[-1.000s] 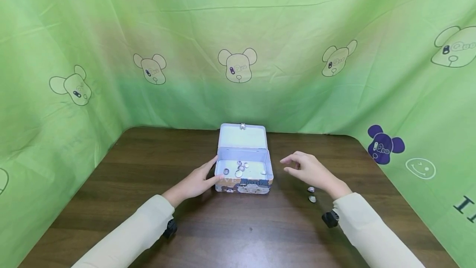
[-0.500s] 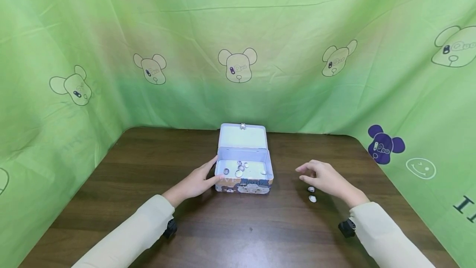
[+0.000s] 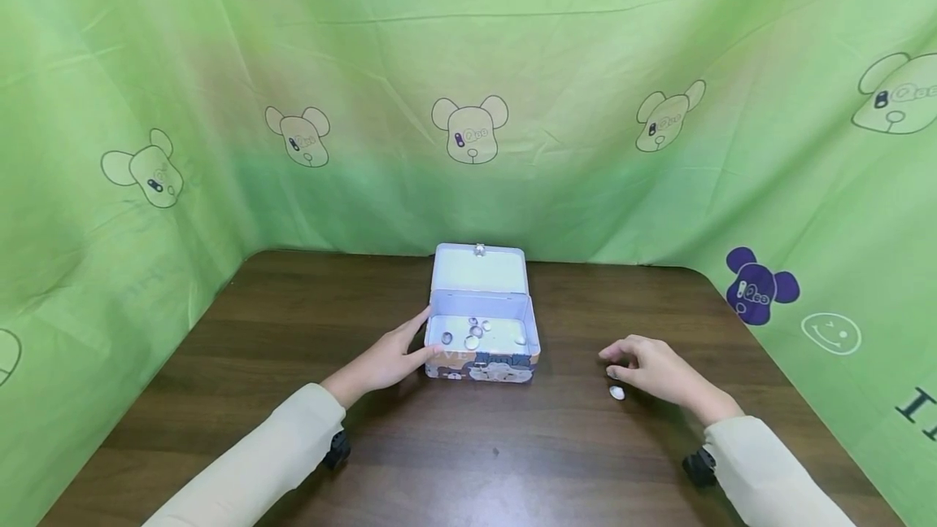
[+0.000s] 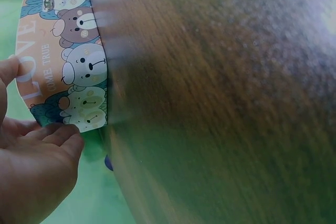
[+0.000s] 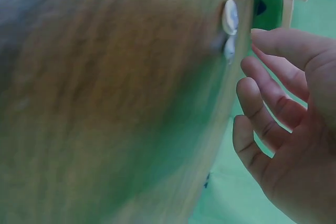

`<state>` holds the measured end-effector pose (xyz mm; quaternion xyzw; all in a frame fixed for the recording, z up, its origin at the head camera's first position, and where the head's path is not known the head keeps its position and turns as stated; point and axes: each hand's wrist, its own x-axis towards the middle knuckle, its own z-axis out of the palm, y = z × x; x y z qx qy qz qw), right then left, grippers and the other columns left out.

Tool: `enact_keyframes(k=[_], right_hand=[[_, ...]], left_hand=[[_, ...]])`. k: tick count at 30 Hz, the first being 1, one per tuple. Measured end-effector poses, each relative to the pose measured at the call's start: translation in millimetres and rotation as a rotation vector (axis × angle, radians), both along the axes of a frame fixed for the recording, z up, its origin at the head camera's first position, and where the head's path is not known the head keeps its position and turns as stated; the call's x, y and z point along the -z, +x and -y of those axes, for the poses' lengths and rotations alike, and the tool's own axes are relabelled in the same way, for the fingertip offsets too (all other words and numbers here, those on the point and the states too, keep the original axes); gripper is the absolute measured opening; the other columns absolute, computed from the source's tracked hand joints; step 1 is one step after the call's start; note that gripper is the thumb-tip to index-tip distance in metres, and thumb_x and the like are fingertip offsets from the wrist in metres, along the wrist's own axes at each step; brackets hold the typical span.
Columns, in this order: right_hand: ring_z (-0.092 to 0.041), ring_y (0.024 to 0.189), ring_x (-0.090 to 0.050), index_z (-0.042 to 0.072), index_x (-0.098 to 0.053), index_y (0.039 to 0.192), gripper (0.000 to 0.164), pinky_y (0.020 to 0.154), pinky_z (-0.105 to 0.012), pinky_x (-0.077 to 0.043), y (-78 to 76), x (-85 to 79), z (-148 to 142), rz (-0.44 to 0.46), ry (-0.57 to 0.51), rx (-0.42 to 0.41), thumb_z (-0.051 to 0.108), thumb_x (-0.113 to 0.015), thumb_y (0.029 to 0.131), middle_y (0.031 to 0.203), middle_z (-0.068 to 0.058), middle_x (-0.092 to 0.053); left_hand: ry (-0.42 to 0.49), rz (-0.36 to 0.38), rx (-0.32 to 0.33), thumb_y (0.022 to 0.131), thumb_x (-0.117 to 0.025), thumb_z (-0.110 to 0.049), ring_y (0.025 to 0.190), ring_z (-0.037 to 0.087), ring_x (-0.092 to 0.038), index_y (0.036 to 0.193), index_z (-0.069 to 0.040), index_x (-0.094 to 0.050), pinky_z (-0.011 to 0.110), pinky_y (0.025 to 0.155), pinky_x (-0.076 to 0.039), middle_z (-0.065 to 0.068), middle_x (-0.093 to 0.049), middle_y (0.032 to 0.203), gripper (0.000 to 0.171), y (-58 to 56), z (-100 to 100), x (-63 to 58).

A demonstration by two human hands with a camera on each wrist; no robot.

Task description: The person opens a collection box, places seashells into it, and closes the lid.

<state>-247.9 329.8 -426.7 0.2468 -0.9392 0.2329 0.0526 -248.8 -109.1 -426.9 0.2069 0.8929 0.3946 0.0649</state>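
Note:
My left hand (image 3: pixel 384 358) grips the left end of an open tin box (image 3: pixel 505 372), thumb on the front rim and fingers along the side. In the left wrist view the tin box (image 4: pixel 58 56) shows bears and the word LOVE. Several small shells (image 3: pixel 472 342) lie scattered on its pale floor. To the right, my right hand (image 3: pixel 662 372) hovers low with loosely bent fingers. A white shell (image 3: pixel 617 392) lies on the table by its thumb. The right wrist view has two shells, a nearer shell (image 5: pixel 230 18) and a farther shell (image 5: pixel 229 49), apart from the fingertips.
The raised lid (image 3: pixel 479 269) leans back behind the box. A dark wooden table (image 3: pixel 468 462) carries everything. Green printed cloth (image 3: pixel 366 185) hangs close behind the table and along its sides.
My right hand has moved right and down from beside the box to the loose shells, and now hides most of one. My left hand stays on the tin box.

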Motion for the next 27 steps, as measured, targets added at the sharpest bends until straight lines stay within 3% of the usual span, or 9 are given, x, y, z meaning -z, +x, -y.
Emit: enact_keyframes(k=[7, 17, 27], right_hand=[[-0.002, 0.070, -0.050, 0.010, -0.076, 0.102, 0.016, 0.063, -0.027, -0.045, 3.3, 3.7, -3.6, 0.035, 0.009, 0.011, 0.016, -0.078, 0.087, 0.091, 0.006, -0.068], [-0.013, 0.081, -0.060, 0.011, -0.076, 0.099, 0.013, 0.070, -0.031, -0.047, 3.9, 6.2, -5.0, 0.051, 0.017, 0.022, 0.014, -0.078, 0.087, 0.088, 0.008, -0.067], [-0.004, 0.074, -0.051, 0.010, -0.077, 0.100, 0.012, 0.066, -0.028, -0.046, 4.0, 2.7, -5.6, 0.008, -0.004, 0.022, 0.011, -0.075, 0.088, 0.092, 0.007, -0.065]], left_hand=[[0.002, -0.003, -0.007, 0.103, -0.058, -0.040, 0.148, 0.031, -0.024, 0.162, -0.010, -0.017, 0.052, 0.116, -0.026, 0.013, -0.024, 0.163, 0.078, 2.0, -0.7, -2.5], [0.024, -0.018, 0.001, 0.103, -0.059, -0.035, 0.147, 0.031, -0.026, 0.162, -0.012, -0.016, 0.051, 0.115, -0.027, 0.015, -0.026, 0.162, 0.076, 1.0, -1.4, 0.0], [0.020, -0.007, 0.001, 0.103, -0.058, -0.035, 0.148, 0.031, -0.025, 0.162, -0.011, -0.015, 0.051, 0.115, -0.027, 0.015, -0.024, 0.162, 0.077, 2.0, -1.2, -1.0]])
